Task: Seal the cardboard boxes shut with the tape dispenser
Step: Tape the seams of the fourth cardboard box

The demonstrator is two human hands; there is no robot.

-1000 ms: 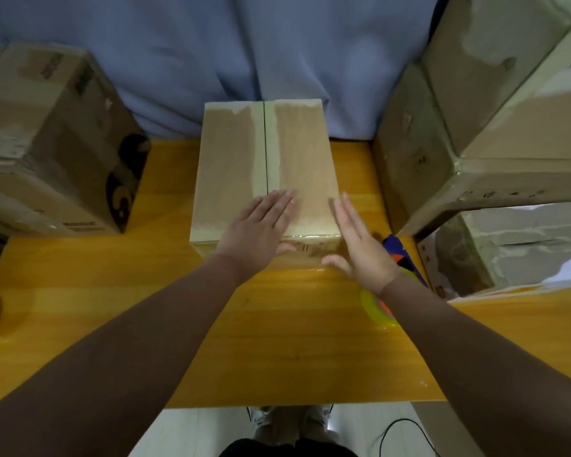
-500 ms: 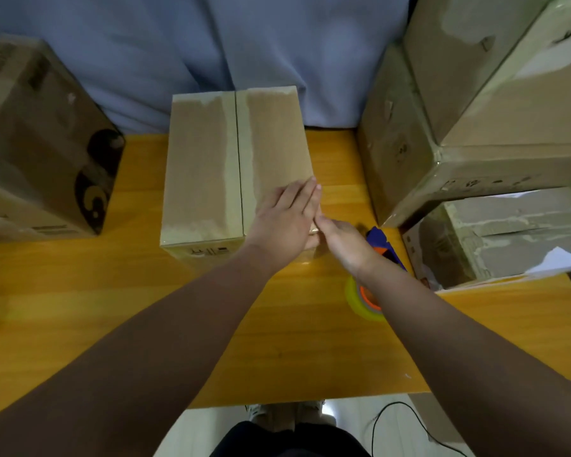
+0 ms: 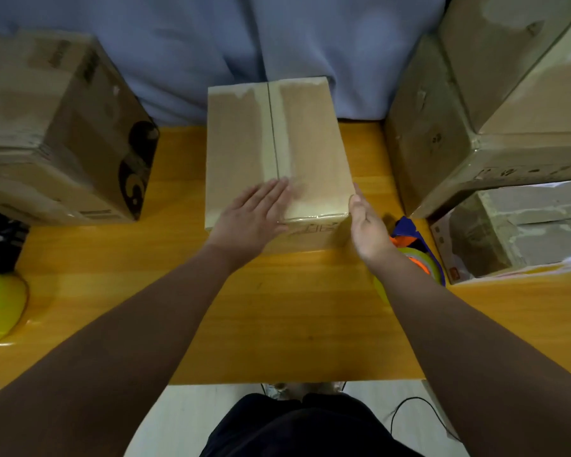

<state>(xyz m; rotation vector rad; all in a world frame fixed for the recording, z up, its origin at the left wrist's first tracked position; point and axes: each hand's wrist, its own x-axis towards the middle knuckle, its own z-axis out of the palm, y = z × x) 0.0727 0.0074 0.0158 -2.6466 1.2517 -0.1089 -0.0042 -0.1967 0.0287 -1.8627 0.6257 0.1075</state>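
The cardboard box (image 3: 277, 153), standing on the desk (image 3: 294, 308), looks stiff, light and slick along its taped seam, so it is best held by opposite walls; the left hand (image 3: 254, 216) lies flat on its lid, and the right hand (image 3: 366, 225), fingers straight, touches its right front corner.

We've got a single view: head cam, wide-angle, facing forward and steeply down onto the table (image 3: 294, 324). We're close in: forearms (image 3: 129, 341) enter from both bottom corners, box (image 3: 244, 143) sits mid-frame, near. Top edge catches the curtain (image 3: 195, 44); bottom edge catches floor (image 3: 172, 423) and our own lap (image 3: 294, 430). Side boxes (image 3: 47, 127) lean outward at the frame edges, wide-lens distortion.
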